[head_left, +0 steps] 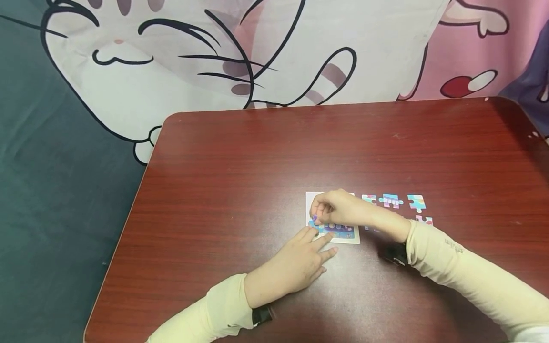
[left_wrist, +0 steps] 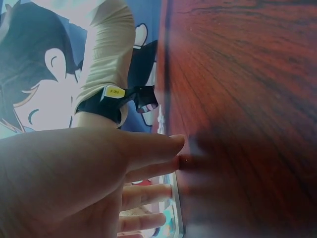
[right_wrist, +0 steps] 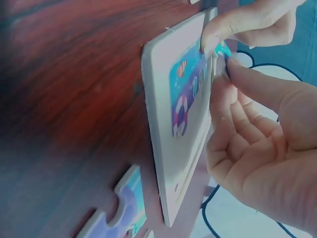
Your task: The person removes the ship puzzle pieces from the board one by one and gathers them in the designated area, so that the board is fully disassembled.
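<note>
A puzzle board (head_left: 356, 239) with a white rim lies flat on the table. Its lower part holds joined blue and purple pieces (right_wrist: 182, 94). Thumb and forefinger of my right hand (head_left: 340, 207) pinch a small puzzle piece (right_wrist: 224, 50), turquoise with a purple edge, at the board's left side. That hand hides much of the board's upper area in the head view. My left hand (head_left: 296, 262) lies with fingers extended at the board's near edge, a fingertip touching the pieces at the lower left. In the left wrist view its thumb (left_wrist: 153, 148) is straight.
Loose puzzle pieces lie right of the board, among them a blue and pink one (head_left: 391, 200) and a corner-like one (head_left: 416, 202); my right forearm partly covers others. The brown table (head_left: 223, 190) ends at a cat-patterned cloth (head_left: 171, 85) behind.
</note>
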The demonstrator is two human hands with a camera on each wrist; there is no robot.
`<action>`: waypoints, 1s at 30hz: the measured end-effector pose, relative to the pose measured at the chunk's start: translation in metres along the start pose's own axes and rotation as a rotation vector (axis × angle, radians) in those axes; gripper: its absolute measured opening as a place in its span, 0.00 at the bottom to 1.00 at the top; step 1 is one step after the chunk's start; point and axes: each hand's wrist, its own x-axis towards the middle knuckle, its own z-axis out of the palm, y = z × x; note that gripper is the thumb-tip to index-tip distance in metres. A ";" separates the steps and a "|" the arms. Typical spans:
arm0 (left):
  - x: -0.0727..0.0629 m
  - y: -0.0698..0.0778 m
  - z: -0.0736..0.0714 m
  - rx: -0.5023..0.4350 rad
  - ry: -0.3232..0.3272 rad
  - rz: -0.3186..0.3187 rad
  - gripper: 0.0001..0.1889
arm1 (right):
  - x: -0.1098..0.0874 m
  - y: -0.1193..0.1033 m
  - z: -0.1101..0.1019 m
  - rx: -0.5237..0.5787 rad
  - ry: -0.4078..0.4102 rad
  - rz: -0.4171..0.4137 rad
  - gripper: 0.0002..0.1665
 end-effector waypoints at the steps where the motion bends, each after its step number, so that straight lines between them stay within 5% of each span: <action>1: 0.000 0.000 0.000 0.005 0.003 0.000 0.25 | 0.000 0.001 0.000 -0.007 0.009 -0.012 0.05; 9: 0.000 0.000 0.001 -0.009 -0.026 -0.017 0.26 | -0.005 0.002 -0.004 -0.047 0.073 -0.061 0.05; 16: 0.000 -0.001 0.001 -0.035 -0.043 -0.013 0.26 | -0.017 0.006 -0.014 -0.048 0.195 0.039 0.06; 30: -0.002 -0.006 0.003 -0.015 -0.096 0.027 0.31 | -0.053 0.023 -0.015 -0.020 0.226 0.047 0.06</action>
